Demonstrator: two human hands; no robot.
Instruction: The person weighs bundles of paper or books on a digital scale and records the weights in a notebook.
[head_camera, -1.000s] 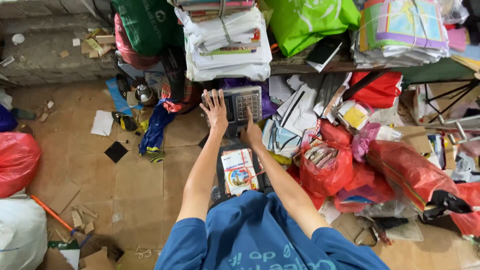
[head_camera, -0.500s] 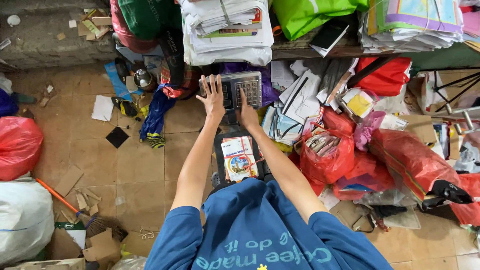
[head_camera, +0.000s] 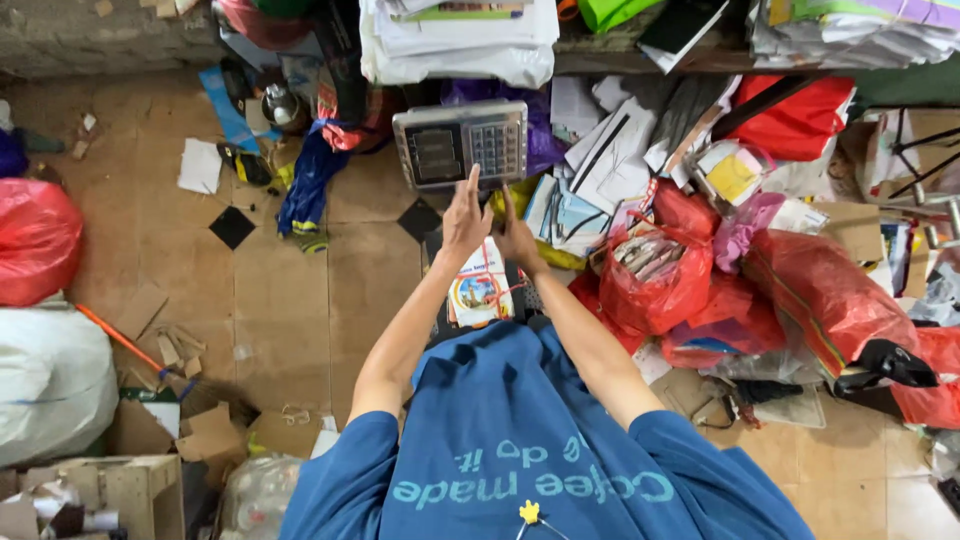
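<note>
Both hands (head_camera: 468, 222) (head_camera: 516, 240) at scale keypad (head_camera: 461, 146); fingertip contact unclear.

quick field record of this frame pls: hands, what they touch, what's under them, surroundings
left hand: raised, one finger on the lower edge of the scale display unit
right hand: beside it, just below the unit; contact unclear
display unit: grey, screen at left, keypad at right
under hands: tied bundle of printed paper on a dark platform
right of hands: red plastic bags, loose papers
left: tiled floor, cardboard scraps, white sack
top: stacked paper on a shelf
</note>
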